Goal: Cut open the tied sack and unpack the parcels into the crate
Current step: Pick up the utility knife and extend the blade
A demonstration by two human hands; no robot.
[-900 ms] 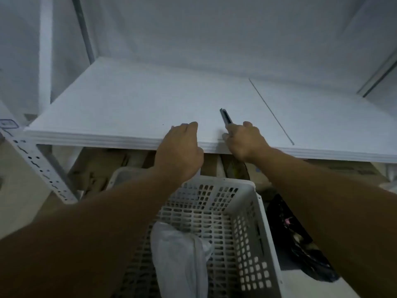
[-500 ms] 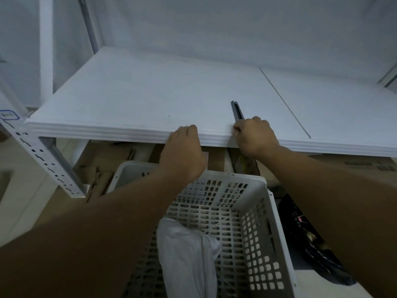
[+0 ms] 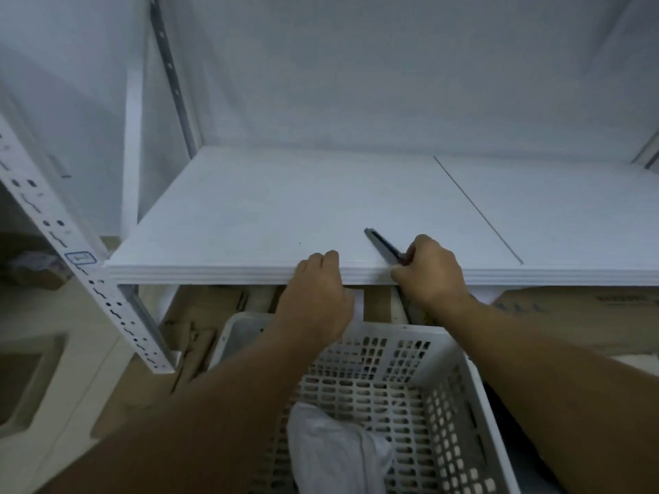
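Observation:
A white perforated plastic crate [image 3: 453, 415] stands below me, with a white wrapped parcel [image 3: 335, 454] lying in it at the near side. My right hand [image 3: 428, 272] rests at the front edge of the white shelf board [image 3: 285, 215], its fingers closed around the handle of a dark cutter [image 3: 383, 244] whose tip lies on the board pointing away to the left. My left hand [image 3: 317, 297] curls over the shelf's front edge, holding no object. No sack is in view.
A white slotted rack upright [image 3: 89, 272] slants down at the left. Flattened cardboard [image 3: 570, 315] lies under the shelf. A dark bag [image 3: 527, 454] sits to the right of the crate. White sheeting hangs behind the shelf.
The view has tilted up, showing more of the back wall. My right hand has slid slightly back along the cutter, which now points more to the left. My left hand stays on the edge.

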